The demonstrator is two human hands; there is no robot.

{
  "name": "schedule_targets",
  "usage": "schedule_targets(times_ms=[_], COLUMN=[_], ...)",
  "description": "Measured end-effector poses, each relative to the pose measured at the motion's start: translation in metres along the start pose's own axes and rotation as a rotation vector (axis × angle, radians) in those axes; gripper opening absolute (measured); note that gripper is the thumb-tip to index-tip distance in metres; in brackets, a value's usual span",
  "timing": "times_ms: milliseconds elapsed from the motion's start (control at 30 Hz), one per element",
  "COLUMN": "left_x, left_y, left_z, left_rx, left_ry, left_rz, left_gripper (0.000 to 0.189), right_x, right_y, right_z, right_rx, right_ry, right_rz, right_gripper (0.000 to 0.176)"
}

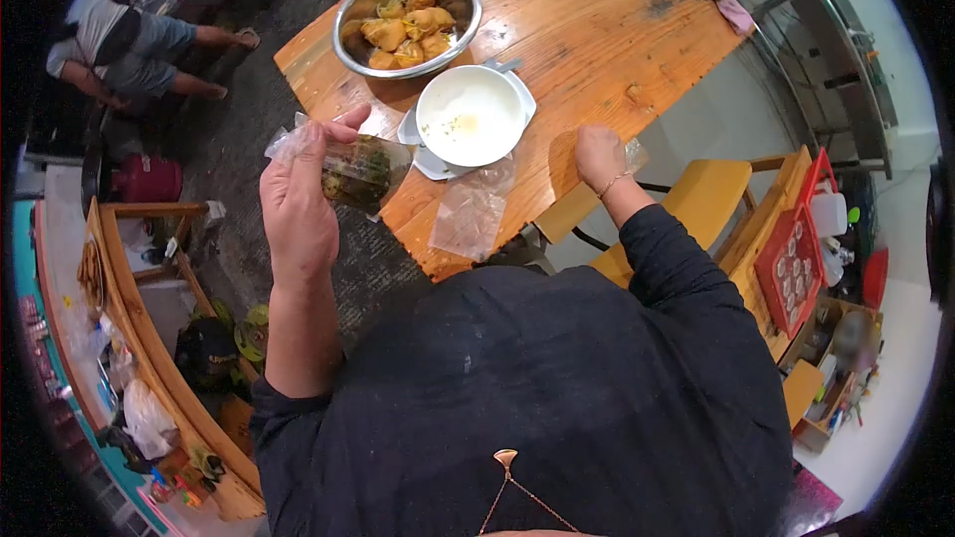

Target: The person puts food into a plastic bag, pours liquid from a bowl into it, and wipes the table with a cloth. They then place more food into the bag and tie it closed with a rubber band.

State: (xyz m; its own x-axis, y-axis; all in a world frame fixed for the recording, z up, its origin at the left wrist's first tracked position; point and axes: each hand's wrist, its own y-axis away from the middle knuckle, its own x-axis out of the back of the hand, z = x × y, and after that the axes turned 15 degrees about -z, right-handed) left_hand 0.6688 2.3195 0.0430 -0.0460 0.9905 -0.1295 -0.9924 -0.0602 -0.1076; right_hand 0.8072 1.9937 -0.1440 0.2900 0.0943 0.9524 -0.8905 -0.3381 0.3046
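Observation:
My left hand (303, 189) is raised at the table's left edge, its fingers closed on the gathered top of a clear plastic bag (360, 174). Dark green, wet-looking food fills the lower part of that bag. My right hand (600, 157) is curled into a fist at the table's right edge; what its fingers hold, if anything, is hidden. A bit of clear plastic (635, 155) shows beside its wrist. Between my hands stands a white bowl (470, 117) with some food residue inside, on a white dish (430, 163). A flat clear bag (468, 217) lies at the near edge.
Behind the white bowl, a steel bowl (348, 32) holds browned food pieces (408, 32) on the wooden table (587, 30). Yellow stools (701, 201) and a red tray (791, 273) are at right. A person (134, 40) sits at far left. Cluttered shelves (174, 388) stand at left.

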Motion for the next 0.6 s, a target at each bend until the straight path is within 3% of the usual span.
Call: schedule_targets(times_ms=[67,167,267,367,400,500,567,600], left_x=[-0.003,-0.005,-0.012,-0.026,-0.032,-0.05,-0.056,-0.062], left_y=[0.008,0.018,0.028,0.029,0.03,0.035,0.041,0.044], left_z=[0.003,0.008,0.01,0.013,0.014,0.013,0.011,0.005], left_rx=[0.02,-0.001,-0.006,-0.021,-0.026,-0.052,-0.048,-0.057], left_ry=[-0.011,-0.063,-0.116,-0.168,-0.187,-0.214,-0.249,-0.238], left_rz=[0.031,0.084,0.119,0.157,0.177,0.22,0.251,0.272], left_gripper=[0.033,0.033,0.033,0.033,0.033,0.033,0.033,0.033], right_x=[0.015,0.059,0.095,0.131,0.137,0.125,0.11,0.113], right_y=[0.0,0.001,0.002,0.0,-0.005,-0.002,0.004,0.023], right_z=[-0.008,-0.01,-0.018,-0.043,-0.048,-0.07,-0.083,-0.092], right_rx=[-0.085,-0.007,0.294,0.462,0.455,0.474,0.377,0.478], right_ry=[-0.02,-0.579,-0.926,-1.138,-1.116,-0.203,-0.128,-0.167], right_rz=[-0.182,-0.658,-0.525,-0.411,-0.461,0.06,0.024,0.073], right_gripper=[0.011,0.011,0.01,0.007,0.012,0.023,0.034,0.041])
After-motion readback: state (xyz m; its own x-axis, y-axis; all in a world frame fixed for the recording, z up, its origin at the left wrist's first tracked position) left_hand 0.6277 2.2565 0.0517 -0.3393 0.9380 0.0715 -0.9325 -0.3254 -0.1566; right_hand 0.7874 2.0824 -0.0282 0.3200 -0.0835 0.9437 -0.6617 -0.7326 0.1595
